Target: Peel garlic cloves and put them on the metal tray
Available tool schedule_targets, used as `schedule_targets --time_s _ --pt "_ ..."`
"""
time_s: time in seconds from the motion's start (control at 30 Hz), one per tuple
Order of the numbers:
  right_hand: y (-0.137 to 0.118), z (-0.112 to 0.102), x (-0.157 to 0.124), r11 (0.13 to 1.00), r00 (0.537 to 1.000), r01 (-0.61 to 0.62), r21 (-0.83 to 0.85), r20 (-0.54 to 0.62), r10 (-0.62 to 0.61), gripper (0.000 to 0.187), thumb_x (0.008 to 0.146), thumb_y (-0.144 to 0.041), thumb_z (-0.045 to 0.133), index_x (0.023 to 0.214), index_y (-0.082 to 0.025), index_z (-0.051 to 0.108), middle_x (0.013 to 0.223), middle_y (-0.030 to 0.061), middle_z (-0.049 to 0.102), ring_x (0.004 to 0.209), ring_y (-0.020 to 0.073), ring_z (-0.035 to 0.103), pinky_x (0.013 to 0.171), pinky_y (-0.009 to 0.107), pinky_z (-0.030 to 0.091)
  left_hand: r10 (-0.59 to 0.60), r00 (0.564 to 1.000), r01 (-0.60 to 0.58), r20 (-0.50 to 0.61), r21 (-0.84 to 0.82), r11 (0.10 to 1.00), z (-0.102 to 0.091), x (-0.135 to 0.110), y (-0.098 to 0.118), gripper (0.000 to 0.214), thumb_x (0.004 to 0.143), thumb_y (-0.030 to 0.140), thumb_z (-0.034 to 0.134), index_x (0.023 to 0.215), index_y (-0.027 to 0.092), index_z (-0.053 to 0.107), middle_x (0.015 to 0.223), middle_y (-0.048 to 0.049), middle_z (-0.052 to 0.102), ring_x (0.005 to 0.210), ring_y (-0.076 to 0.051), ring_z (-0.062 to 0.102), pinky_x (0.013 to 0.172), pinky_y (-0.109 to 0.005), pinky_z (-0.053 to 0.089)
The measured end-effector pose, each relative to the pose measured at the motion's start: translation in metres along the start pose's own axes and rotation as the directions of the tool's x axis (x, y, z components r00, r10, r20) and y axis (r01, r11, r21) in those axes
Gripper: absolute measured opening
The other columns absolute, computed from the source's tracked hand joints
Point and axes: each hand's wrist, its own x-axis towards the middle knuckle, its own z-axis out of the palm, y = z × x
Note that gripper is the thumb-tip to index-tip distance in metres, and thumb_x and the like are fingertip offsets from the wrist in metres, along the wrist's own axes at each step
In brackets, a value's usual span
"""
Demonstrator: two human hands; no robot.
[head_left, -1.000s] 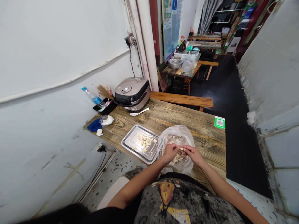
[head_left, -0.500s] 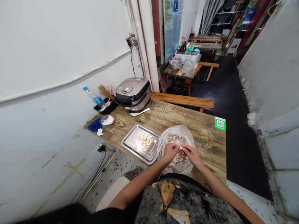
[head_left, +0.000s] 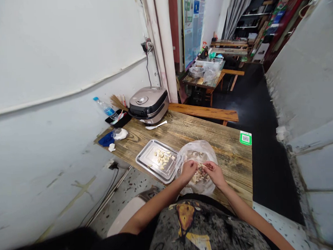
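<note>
Both my hands meet over an open clear plastic bag [head_left: 196, 149] of pale garlic cloves and skins on a wooden table [head_left: 227, 152]. My left hand [head_left: 188, 171] is curled with its fingertips pinched at the bag's mouth. My right hand [head_left: 216, 173] is curled too, and a small pale clove [head_left: 202, 166] sits between the fingertips of the two hands. To the left of the bag lies a metal tray [head_left: 146, 160] with several peeled cloves [head_left: 162, 158] scattered in it.
A silver rice cooker [head_left: 148, 103] stands at the table's far end with a white spoon [head_left: 155, 126] before it. A water bottle [head_left: 104, 109], blue cloth [head_left: 105, 140] and crumpled tissue [head_left: 120, 134] lie by the wall. A green QR sticker [head_left: 245, 138] marks the right edge. A bench [head_left: 207, 112] runs behind.
My hands have sunk slightly lower toward the bag, fingers still working the same clove. The view has shifted a little; nothing else on the table has moved.
</note>
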Motion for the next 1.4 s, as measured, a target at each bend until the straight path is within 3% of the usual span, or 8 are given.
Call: schedule_targets --time_s 0.13,0.4,0.6,0.77,0.87,1.0,1.23,1.4 --pt "-0.004 -0.003 0.0 0.992 0.999 0.035 -0.123 -0.024 -0.038 0.031 0.07 -0.045 0.059 0.084 -0.018 0.061 0.073 0.0046 0.065 0.063 0.0167 0.06 0.056 0.027 0.047 0.148 0.984 -0.153 0.097 0.051 0.987 -0.003 -0.001 0.0 0.025 0.072 0.026 0.053 0.088 0.014 0.066 0.071 -0.0019 0.066 0.062 -0.012 0.056 0.061 -0.022 0.044" --pt "-0.013 -0.007 -0.002 0.997 0.998 -0.032 -0.065 0.045 0.035 0.03 0.067 -0.044 0.061 0.079 -0.016 0.059 0.054 -0.0021 0.056 0.045 0.0102 0.048 0.044 0.021 0.037 0.291 0.946 -0.317 0.14 0.234 0.919 -0.005 -0.005 0.009 0.021 0.076 0.026 0.051 0.082 0.017 0.069 0.073 -0.0024 0.068 0.066 -0.013 0.058 0.065 -0.021 0.042" --pt "-0.02 -0.014 -0.001 0.991 0.991 -0.061 -0.119 0.113 0.075 0.032 0.065 -0.04 0.063 0.082 -0.014 0.063 0.049 -0.0049 0.049 0.042 0.0076 0.041 0.042 0.02 0.031 0.397 0.884 -0.464 0.248 0.358 0.81 -0.008 -0.009 0.016 0.024 0.082 0.024 0.044 0.077 0.016 0.067 0.071 -0.0037 0.065 0.068 -0.013 0.056 0.065 -0.021 0.04" --pt "-0.016 -0.012 -0.002 0.992 0.986 -0.124 -0.008 0.107 0.125 0.038 0.06 -0.043 0.067 0.085 -0.016 0.059 0.05 -0.0057 0.051 0.039 0.0077 0.042 0.041 0.02 0.033 0.456 0.826 -0.562 0.33 0.424 0.71 -0.01 -0.007 0.017 0.026 0.084 0.022 0.04 0.079 0.017 0.065 0.077 -0.0053 0.065 0.075 -0.015 0.056 0.071 -0.023 0.039" --pt "-0.011 -0.012 -0.002 0.989 0.984 -0.142 0.032 0.109 0.138 0.038 0.059 -0.044 0.068 0.081 -0.015 0.06 0.049 -0.0051 0.051 0.04 0.0077 0.042 0.041 0.02 0.033 0.449 0.832 -0.555 0.327 0.467 0.689 -0.01 -0.007 0.018 0.025 0.083 0.022 0.04 0.076 0.016 0.064 0.074 -0.0049 0.063 0.072 -0.015 0.055 0.069 -0.023 0.039" --pt "-0.009 -0.014 -0.001 0.985 0.984 -0.162 0.063 0.091 0.156 0.042 0.063 -0.044 0.066 0.092 -0.013 0.064 0.053 -0.0034 0.055 0.043 0.0072 0.042 0.042 0.02 0.032 0.441 0.859 -0.511 0.259 0.46 0.726 -0.008 -0.008 0.019 0.023 0.081 0.021 0.042 0.076 0.016 0.064 0.073 -0.0043 0.063 0.07 -0.014 0.054 0.067 -0.023 0.039" --pt "-0.013 -0.014 -0.002 0.964 0.969 -0.181 0.195 0.202 0.141 0.036 0.068 -0.039 0.064 0.097 -0.017 0.064 0.067 -0.0009 0.062 0.055 0.0096 0.051 0.053 0.022 0.04 0.324 0.929 -0.367 0.181 0.313 0.876 -0.003 -0.009 0.017 0.022 0.077 0.023 0.044 0.074 0.014 0.064 0.064 -0.0016 0.061 0.057 -0.011 0.05 0.055 -0.02 0.037" --pt "-0.014 -0.011 -0.002 0.935 0.958 -0.241 0.26 0.216 0.187 0.038 0.065 -0.037 0.068 0.096 -0.016 0.063 0.058 -0.003 0.059 0.049 0.0083 0.049 0.05 0.021 0.039 0.201 0.976 -0.214 0.088 0.175 0.961 -0.002 -0.004 0.008 0.019 0.073 0.025 0.048 0.074 0.012 0.062 0.06 0.0001 0.058 0.056 -0.01 0.05 0.054 -0.019 0.038"
